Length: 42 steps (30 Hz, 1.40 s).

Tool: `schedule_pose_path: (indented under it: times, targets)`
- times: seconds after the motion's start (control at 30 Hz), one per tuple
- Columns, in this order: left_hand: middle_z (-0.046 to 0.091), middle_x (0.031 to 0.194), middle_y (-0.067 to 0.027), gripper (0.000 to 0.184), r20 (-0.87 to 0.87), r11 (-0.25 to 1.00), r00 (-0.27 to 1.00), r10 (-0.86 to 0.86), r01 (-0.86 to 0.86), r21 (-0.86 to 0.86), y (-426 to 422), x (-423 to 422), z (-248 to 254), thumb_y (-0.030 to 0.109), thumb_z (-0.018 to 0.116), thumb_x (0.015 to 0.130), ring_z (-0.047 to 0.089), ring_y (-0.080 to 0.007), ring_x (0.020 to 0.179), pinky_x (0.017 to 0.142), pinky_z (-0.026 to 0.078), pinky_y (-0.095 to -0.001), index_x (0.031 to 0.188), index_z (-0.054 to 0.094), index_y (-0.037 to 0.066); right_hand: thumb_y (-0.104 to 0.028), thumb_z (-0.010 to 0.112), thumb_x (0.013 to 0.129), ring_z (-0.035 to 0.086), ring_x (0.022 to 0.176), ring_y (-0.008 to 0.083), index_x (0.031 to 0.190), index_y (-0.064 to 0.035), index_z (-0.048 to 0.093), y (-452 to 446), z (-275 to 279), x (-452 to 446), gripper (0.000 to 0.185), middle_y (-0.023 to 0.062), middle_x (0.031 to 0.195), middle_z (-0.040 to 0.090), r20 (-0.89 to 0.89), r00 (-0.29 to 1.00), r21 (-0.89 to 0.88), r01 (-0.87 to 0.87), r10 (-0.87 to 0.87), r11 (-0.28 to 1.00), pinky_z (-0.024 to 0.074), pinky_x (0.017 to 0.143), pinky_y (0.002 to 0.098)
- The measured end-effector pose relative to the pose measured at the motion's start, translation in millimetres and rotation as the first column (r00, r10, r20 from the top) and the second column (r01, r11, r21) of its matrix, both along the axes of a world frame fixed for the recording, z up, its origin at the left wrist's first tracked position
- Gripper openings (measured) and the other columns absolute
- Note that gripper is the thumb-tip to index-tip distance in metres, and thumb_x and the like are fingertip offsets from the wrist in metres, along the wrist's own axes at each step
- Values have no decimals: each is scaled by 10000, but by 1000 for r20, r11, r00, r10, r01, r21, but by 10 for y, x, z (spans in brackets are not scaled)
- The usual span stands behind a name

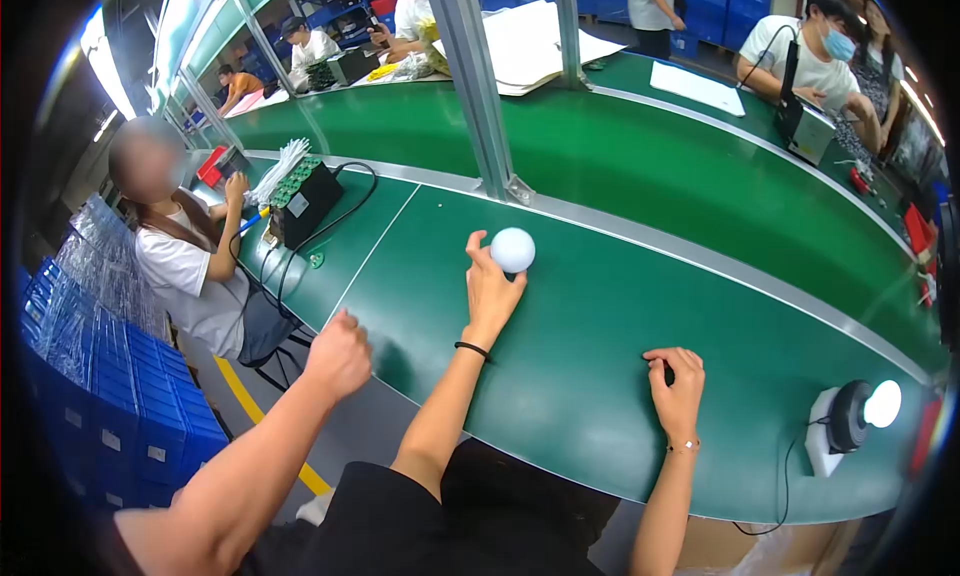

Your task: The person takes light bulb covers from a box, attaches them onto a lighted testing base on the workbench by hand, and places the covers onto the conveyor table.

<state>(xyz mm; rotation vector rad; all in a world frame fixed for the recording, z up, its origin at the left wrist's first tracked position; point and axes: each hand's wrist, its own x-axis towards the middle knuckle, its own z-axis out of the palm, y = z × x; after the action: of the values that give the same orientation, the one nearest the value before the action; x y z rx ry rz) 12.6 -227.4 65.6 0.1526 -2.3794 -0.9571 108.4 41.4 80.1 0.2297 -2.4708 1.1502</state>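
My left hand [492,294], with a black band at the wrist, pinches a round white bulb [513,250] between thumb and fingers above the green tabletop [570,346]. The bulb's base is hidden by the hand. On the table further right, my right hand [682,381] rests with its fingers loosely curled in and nothing visible in them; a thin bracelet circles its wrist. Right of it, a lit white bulb [882,405] sits in a black holder [850,416] on a white base with a cable.
Another person's closed hand [342,356] reaches in from the left. A seated co-worker [190,266] is beside a black box [305,204] with cables. A metal post [472,86] rises at the table's back edge, before a green conveyor [620,166]. Other people work behind.
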Motion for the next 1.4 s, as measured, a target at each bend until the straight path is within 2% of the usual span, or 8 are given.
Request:
schedule_pose_path:
  times: [0.23, 0.43, 0.5, 0.57, 0.6, 0.63, 0.87, 1.4]
  targets:
    - [588, 997, -203, 749, 62, 996, 998, -28, 33, -82, -74, -1, -80, 153, 715, 691, 582, -363, 930, 836, 428, -418, 1207, 189, 17, -33, 547, 740, 526, 677, 231, 743, -49, 632, 21, -5, 5, 86, 72, 680, 573, 22, 1000, 24, -10, 10, 1000, 393, 774, 338]
    - [282, 1311, -255, 853, -137, 966, 990, -13, -23, -256, 98, 338, -33, 225, 749, 648, 310, -417, 1173, 971, 267, -503, 1248, 201, -35, -79, 561, 764, 575, 769, 236, 761, 5, 624, 5, 272, 507, 105, 108, 783, 625, -29, 999, -262, 11, -19, 965, 453, 691, 338]
    - [226, 1311, -273, 830, -49, 962, 978, -203, 190, -194, 394, 705, 100, 286, 747, 644, 236, -450, 1175, 975, 242, -528, 1234, 263, -39, -98, 534, 774, 571, 701, 229, 718, 26, 615, 140, 287, 1208, 159, 135, 769, 622, 46, 980, -647, -119, 195, 753, 459, 641, 349]
    - [212, 1351, -261, 809, 190, 803, 835, -516, 549, -233, 718, 1122, 288, 349, 729, 661, 227, -418, 1194, 972, 249, -512, 1239, 288, -4, -230, 469, 841, 603, 731, 292, 756, -7, 664, 502, -28, 1732, 308, 173, 795, 634, -249, 683, -641, -648, 687, 412, 489, 683, 393]
    - [220, 1371, -241, 738, 274, 712, 750, -602, 660, -241, 893, 1297, 289, 382, 685, 700, 248, -408, 1189, 958, 265, -513, 1247, 337, 30, -528, 630, 753, 538, 1007, 346, 1193, 68, 464, 651, -399, 1936, 759, 268, 1215, 489, -473, 311, -482, -874, 824, 53, 436, 897, 383]
    - [229, 1391, -222, 674, 357, 604, 648, -673, 760, -240, 1024, 1417, 269, 415, 641, 739, 269, -399, 1184, 944, 281, -513, 1255, 386, 65, -486, 537, 829, 545, 982, 338, 1177, 63, 481, 802, -636, 2396, 652, 265, 1199, 507, -350, 324, -620, -784, 879, 43, 435, 899, 387]
    - [287, 1406, -184, 567, 468, 324, 561, -683, 807, -494, 1233, 1526, 268, 463, 513, 821, 357, -369, 1148, 923, 321, -478, 1278, 446, 133, -484, 526, 832, 548, 971, 346, 1154, 59, 494, 765, -1344, 2362, 631, 265, 1174, 516, 618, 616, -604, -26, 489, 796, 437, 893, 390]
    - [308, 1407, -141, 522, 609, 318, 480, -632, 877, -361, 1283, 1483, 289, 436, 542, 827, 349, -315, 1160, 974, 282, -441, 1274, 459, 179, -477, 502, 840, 553, 947, 365, 1103, 49, 524, 1662, -1698, 783, 589, 265, 1117, 536, 704, 663, -340, -2, 256, 941, 441, 882, 395]
